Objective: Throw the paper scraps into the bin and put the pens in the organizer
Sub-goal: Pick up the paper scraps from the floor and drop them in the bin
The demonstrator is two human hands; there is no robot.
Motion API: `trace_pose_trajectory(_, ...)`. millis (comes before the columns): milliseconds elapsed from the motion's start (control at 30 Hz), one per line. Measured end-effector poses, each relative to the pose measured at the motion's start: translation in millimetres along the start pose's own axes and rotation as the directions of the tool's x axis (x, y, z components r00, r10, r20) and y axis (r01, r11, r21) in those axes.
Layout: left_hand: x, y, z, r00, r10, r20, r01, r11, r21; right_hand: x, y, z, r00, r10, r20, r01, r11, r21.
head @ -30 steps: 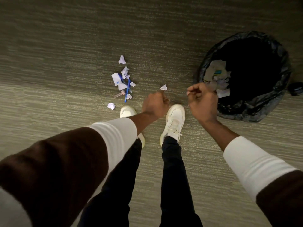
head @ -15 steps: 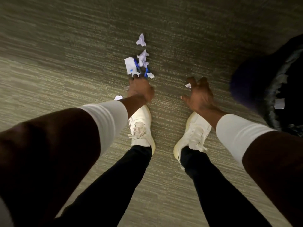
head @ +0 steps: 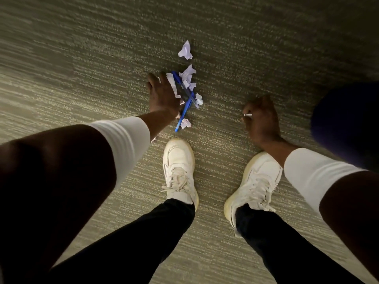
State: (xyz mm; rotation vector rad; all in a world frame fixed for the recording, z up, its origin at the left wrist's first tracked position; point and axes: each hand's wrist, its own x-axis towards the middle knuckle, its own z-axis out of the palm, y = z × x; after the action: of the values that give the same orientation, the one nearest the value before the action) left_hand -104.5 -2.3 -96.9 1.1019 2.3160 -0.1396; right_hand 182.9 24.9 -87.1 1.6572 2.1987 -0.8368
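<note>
A small heap of white paper scraps [head: 187, 76] lies on the carpet with two blue pens [head: 185, 105] crossed in it. One more scrap [head: 185, 51] lies apart, just beyond the heap. My left hand [head: 162, 95] rests on the heap's left side, fingers spread over a flat white scrap [head: 171, 85]. My right hand [head: 260, 117] is down on the carpet to the right, fingers pinched on a small paper scrap [head: 247, 115]. The bin shows only as a dark blurred shape [head: 346, 121] at the right edge. No organizer is in view.
Grey-green carpet [head: 82, 58] fills the view. My two white shoes [head: 179, 167] [head: 254, 181] stand just in front of the heap. My dark sleeves with white cuffs fill the lower corners.
I have bent lower and shifted left, so the bin slid to the right edge. My left hand reached onto the scrap heap. My right hand closed on the lone scrap on the carpet.
</note>
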Motion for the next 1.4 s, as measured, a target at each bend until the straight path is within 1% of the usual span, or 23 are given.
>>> trace_pose_trajectory(67, 1.3, -1.3, -0.4, 0.999, 0.032, -0.005, -0.032, 0.999, -0.029, 0.2, -2.7, -3.8, 1.000, -0.014, -0.008, 0.014, 0.999, 0.042)
trace_pose_trajectory(133, 2.9, -1.7, -1.2, 0.997, 0.074, -0.024, -0.075, 0.996, -0.038, 0.6, -11.6, -6.0, 1.000, 0.006, 0.005, -0.006, 0.994, 0.113)
trace_pose_trajectory(267, 7.6, -3.3, 1.2, 0.992, 0.126, -0.011, -0.126, 0.992, -0.005, 5.3, -35.0, -2.9, 1.000, 0.010, -0.007, -0.009, 0.981, 0.192)
trace_pose_trajectory(333, 11.4, -5.8, 4.0, 0.985, 0.167, -0.031, -0.167, 0.986, 0.005, 9.3, -48.5, 0.3, 1.000, 0.009, -0.013, -0.006, 0.972, 0.235)
trace_pose_trajectory(433, 11.9, -10.3, 0.6, 0.984, 0.166, -0.064, -0.169, 0.985, -0.044, 17.5, -68.6, 4.3, 1.000, -0.007, -0.019, 0.012, 0.964, 0.265)
trace_pose_trajectory(533, 4.5, -22.5, -9.1, 0.993, 0.095, -0.069, -0.103, 0.988, -0.118, 25.5, -87.5, 5.4, 0.999, -0.028, -0.035, 0.036, 0.961, 0.273)
trace_pose_trajectory(633, -7.1, -46.8, -13.5, 0.996, -0.020, -0.081, -0.001, 0.969, -0.247, 32.3, -104.7, 7.7, 0.998, -0.055, -0.027, 0.059, 0.976, 0.210)
trace_pose_trajectory(700, -17.4, -64.7, -14.0, 0.997, -0.060, -0.039, 0.046, 0.955, -0.294, 36.4, -113.6, 11.2, 0.998, -0.069, -0.011, 0.070, 0.984, 0.165)
trace_pose_trajectory(800, -35.1, -90.9, -8.4, 0.991, -0.129, 0.043, 0.136, 0.953, -0.270, 40.5, -123.8, 17.4, 0.998, -0.066, 0.016, 0.064, 0.993, 0.097)
trace_pose_trajectory(933, -59.8, -108.7, 6.3, 0.967, -0.235, 0.096, 0.254, 0.886, -0.388, 48.0, -129.2, 24.2, 0.999, -0.051, -0.007, 0.051, 0.998, 0.036)
trace_pose_trajectory(1033, -73.2, -107.4, 15.0, 0.956, -0.287, 0.056, 0.286, 0.878, -0.385, 51.2, -129.5, 26.9, 0.997, -0.064, -0.041, 0.065, 0.997, 0.032)
trace_pose_trajectory(1100, -75.5, -104.3, 20.7, 0.947, -0.317, 0.045, 0.312, 0.881, -0.356, 50.9, -128.2, 25.7, 0.996, -0.055, -0.075, 0.060, 0.996, 0.064)
trace_pose_trajectory(1200, -74.3, -101.0, 25.1, 0.892, -0.441, 0.101, 0.447, 0.828, -0.338, 46.8, -122.7, 24.0, 0.995, 0.022, -0.094, -0.008, 0.989, 0.144)
trace_pose_trajectory(1267, -74.4, -99.5, 26.9, 0.879, -0.460, 0.128, 0.475, 0.814, -0.334, 42.4, -115.7, 24.5, 0.996, 0.060, -0.073, -0.049, 0.988, 0.144)
trace_pose_trajectory(1400, -79.9, -94.5, 19.7, 0.872, -0.463, 0.156, 0.486, 0.789, -0.374, 30.1, -95.3, 20.5, 0.995, 0.094, -0.035, -0.088, 0.985, 0.149)
